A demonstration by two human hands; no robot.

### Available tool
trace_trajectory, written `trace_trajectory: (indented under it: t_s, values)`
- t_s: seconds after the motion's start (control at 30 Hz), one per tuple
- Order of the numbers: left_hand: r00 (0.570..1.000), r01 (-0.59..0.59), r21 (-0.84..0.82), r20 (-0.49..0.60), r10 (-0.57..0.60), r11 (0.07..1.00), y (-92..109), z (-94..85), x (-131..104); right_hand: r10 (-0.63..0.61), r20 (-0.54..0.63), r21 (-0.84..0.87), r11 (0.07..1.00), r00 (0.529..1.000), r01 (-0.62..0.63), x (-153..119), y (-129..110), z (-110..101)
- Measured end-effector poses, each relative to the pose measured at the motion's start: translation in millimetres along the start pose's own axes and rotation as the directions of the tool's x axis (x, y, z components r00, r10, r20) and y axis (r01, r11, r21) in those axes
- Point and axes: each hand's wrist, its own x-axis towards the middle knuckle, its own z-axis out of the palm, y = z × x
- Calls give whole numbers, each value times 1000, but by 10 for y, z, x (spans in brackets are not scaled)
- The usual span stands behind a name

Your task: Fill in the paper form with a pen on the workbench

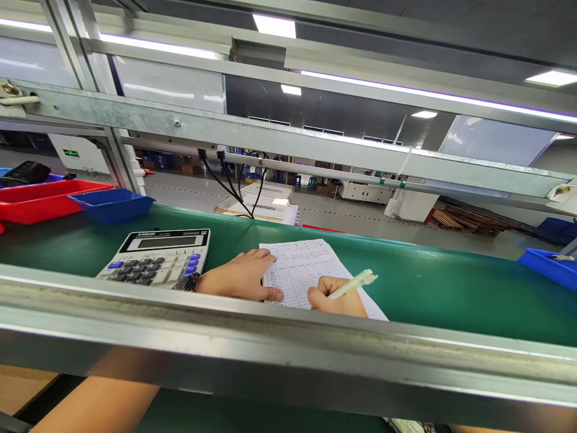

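Green bench (428, 288): one form (300, 267) under flat, released left hand (241, 275), one pen (352, 284) in right hand (336, 299) grip.

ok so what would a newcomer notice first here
Probably the right hand gripping a white pen over a printed form at the centre of the green table, with the left hand flat on the form's left edge. A grey calculator lies left of it.

Bright, even light from ceiling panels (274, 25) at 12 o'clock; soft glare on steel rail (288, 346) at 6 o'clock; wide-angle bending toward edges; focus sharp
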Motion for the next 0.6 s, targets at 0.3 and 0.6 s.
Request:
trace_trajectory:
  t_s: [0.3, 0.6]
  values:
    - [1000, -20, -35, 19, 21, 999, -35, 42, 36, -82, 121, -12, 996, 989, 84, 22, -138, -275]
    - [1000, 5, -31, 5, -5, 999, 7, -26, -26, -16, 215, -10, 1000, 977, 18, 21, -17, -214]
